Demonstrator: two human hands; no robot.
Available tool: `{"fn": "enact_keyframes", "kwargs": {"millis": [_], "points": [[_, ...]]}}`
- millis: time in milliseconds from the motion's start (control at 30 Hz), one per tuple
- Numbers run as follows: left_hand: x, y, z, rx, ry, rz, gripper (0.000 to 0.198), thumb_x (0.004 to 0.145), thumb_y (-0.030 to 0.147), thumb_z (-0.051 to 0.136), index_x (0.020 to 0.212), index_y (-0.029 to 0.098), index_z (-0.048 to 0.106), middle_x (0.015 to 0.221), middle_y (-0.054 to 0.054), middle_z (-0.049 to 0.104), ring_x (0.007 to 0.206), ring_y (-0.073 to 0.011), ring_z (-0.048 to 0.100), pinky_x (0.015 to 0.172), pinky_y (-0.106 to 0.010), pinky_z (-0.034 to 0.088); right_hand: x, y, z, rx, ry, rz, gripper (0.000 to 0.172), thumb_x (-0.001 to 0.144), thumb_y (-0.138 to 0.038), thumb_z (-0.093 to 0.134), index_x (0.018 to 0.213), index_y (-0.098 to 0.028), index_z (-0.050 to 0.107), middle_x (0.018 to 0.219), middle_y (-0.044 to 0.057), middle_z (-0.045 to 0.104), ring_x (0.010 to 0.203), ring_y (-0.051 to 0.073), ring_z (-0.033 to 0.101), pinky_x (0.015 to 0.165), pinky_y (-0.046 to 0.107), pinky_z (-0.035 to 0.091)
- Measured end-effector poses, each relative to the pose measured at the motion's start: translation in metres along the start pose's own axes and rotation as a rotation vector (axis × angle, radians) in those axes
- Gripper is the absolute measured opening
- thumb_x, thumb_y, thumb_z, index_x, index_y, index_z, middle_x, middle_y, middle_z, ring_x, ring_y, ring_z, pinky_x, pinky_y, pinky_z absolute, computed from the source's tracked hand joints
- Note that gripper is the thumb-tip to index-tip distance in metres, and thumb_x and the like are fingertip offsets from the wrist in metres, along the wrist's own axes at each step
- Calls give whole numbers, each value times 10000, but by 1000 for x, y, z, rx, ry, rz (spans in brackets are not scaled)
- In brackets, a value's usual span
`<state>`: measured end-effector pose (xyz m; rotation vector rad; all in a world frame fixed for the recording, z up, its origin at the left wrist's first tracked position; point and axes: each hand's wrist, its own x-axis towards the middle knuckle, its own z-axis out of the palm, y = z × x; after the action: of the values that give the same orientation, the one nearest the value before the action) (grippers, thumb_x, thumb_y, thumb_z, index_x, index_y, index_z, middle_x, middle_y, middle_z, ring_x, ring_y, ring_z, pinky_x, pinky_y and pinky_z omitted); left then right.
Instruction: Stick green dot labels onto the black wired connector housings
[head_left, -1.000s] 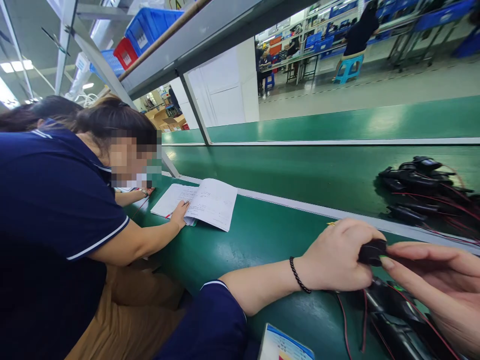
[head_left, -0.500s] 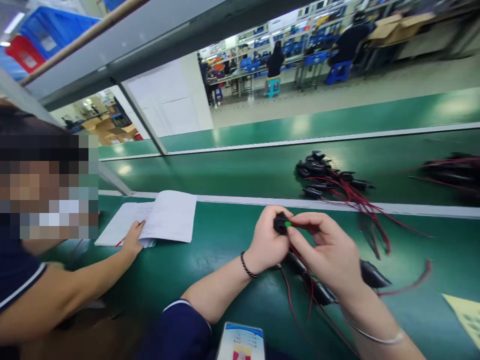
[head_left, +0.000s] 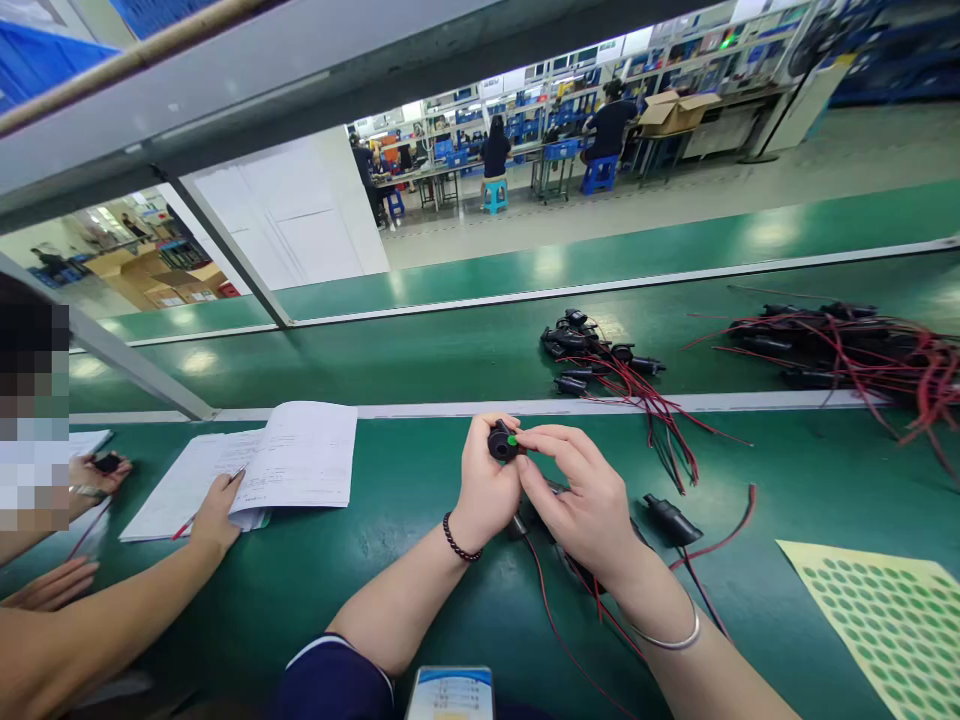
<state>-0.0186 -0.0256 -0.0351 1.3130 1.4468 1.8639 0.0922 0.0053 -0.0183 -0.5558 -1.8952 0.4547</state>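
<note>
My left hand (head_left: 486, 490) is closed around a black cylindrical part (head_left: 500, 447), its round end facing me. On the edge of that end shows a round green sticker (head_left: 512, 440). The thumb and forefinger of my right hand (head_left: 581, 495) pinch at the sticker, touching the part; whether it is fully stuck down I cannot tell. Under my hands lie more black parts with red and black wires, partly hidden. To the right of my right wrist rests a loose black wired part (head_left: 673, 520). A pale yellow sheet of round green stickers (head_left: 881, 610) lies at the right.
Two piles of black wired parts, a smaller one (head_left: 577, 345) and a larger one (head_left: 817, 335), lie across the white strip. At left a co-worker's hand (head_left: 215, 515) holds a pen on an open paper booklet (head_left: 307, 465). A shelf post (head_left: 225, 250) slants behind it.
The view has swung right, so everything sits further left and the sticker sheet shows more fully. Both hands keep nearly the same hold on the part and sticker.
</note>
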Motion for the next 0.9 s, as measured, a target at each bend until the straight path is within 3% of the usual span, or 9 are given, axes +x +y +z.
{"fn": "enact_keyframes", "kwargs": {"millis": [533, 700, 900], "points": [[5, -7, 4, 71, 17, -8, 274, 692, 92, 569, 924, 212, 486, 967, -42, 584, 939, -205, 564, 896, -385, 462, 2, 5, 3, -289, 90, -251, 190, 878, -138, 613, 1043, -221, 660, 911, 69, 702, 782, 178, 693, 715, 275, 566], [6, -5, 5, 88, 9, -24, 265, 698, 104, 590, 905, 217, 471, 947, -40, 578, 940, -213, 567, 905, -403, 472, 5, 5, 4, -355, 155, -348, 159, 848, -115, 661, 988, -190, 672, 844, 75, 719, 689, 159, 694, 620, 236, 546], [5, -6, 5, 122, 25, 37, 231, 722, 130, 579, 901, 220, 463, 940, -45, 575, 932, -217, 569, 892, -415, 481, 5, 6, 5, -334, 159, -329, 151, 854, -131, 654, 977, -213, 688, 837, 55, 722, 683, 151, 700, 620, 232, 554]]}}
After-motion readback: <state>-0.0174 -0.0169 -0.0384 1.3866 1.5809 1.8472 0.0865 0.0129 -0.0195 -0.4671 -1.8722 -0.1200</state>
